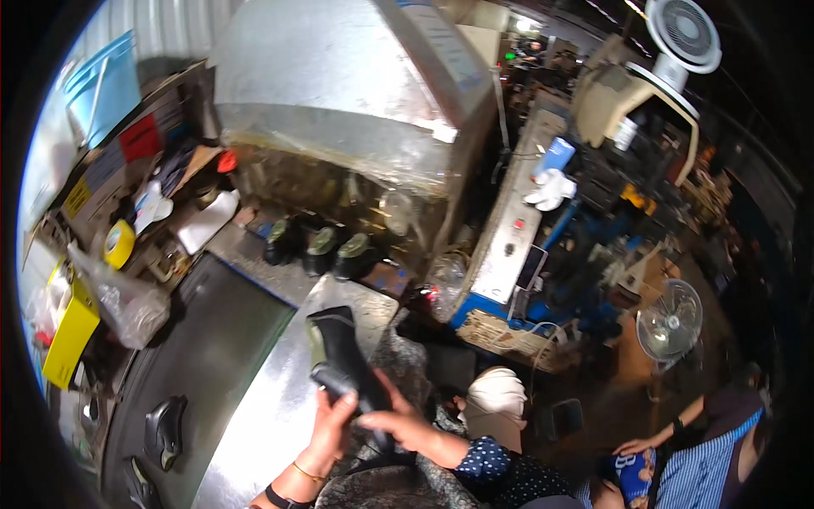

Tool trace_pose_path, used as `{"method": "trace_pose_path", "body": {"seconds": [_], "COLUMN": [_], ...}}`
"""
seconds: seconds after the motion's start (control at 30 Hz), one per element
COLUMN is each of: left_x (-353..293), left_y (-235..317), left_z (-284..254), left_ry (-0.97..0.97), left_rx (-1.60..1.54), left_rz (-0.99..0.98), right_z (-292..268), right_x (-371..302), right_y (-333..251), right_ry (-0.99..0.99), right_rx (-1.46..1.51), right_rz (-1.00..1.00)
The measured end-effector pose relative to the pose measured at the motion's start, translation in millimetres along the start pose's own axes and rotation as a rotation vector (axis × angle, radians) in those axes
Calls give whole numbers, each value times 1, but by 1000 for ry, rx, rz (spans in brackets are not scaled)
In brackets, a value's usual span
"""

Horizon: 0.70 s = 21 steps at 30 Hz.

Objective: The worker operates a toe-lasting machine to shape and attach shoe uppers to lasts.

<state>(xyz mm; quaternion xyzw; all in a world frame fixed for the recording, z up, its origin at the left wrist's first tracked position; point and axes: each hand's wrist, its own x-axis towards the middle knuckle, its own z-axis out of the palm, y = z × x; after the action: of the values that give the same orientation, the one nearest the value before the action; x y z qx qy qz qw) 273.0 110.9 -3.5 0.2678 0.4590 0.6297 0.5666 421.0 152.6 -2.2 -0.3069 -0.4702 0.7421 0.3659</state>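
A black shoe [343, 358] is held tilted over the metal worktop, a pale greenish strip showing along its left side. My left hand [331, 426] grips its lower left part, the thumb pressed against the upper. From the right, my right hand [402, 419] closes round the lower end, fingers across it. What lies under the fingers is hidden. Beneath the shoe spreads the shiny metal worktop [254, 428]. Beyond it stand several black shoes [320, 251] in a row, greenish on top.
Left of the worktop runs a dark belt [203, 331] carrying a black shoe [164, 431]. A large metal hood [331, 110] stands behind. Boxes and a plastic bag [131, 305] crowd the left side. At right are a white-topped bench [509, 246], a fan [670, 321] and a seated person [704, 450].
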Motion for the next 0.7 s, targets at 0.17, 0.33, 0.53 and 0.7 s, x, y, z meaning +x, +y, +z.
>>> {"method": "trace_pose_path", "body": {"seconds": [0.17, 0.33, 0.53, 0.7], "left_x": [11, -23, -31, -26], "left_y": [5, -42, -82, -89], "left_z": [38, -9, -22, -18], "left_ry": [-787, -457, -355, -238], "left_rx": [289, 478, 475, 359], "left_rz": [-56, -249, -199, -260], "right_z": [-99, -241, -341, -388], "right_x": [-70, -113, -119, -113], "right_y": [-124, -210, -292, -309], "right_ry": [290, 784, 1204, 1175], "right_rx": [196, -1008, -1182, -1314], "right_rz": [-57, -461, -366, -246]}}
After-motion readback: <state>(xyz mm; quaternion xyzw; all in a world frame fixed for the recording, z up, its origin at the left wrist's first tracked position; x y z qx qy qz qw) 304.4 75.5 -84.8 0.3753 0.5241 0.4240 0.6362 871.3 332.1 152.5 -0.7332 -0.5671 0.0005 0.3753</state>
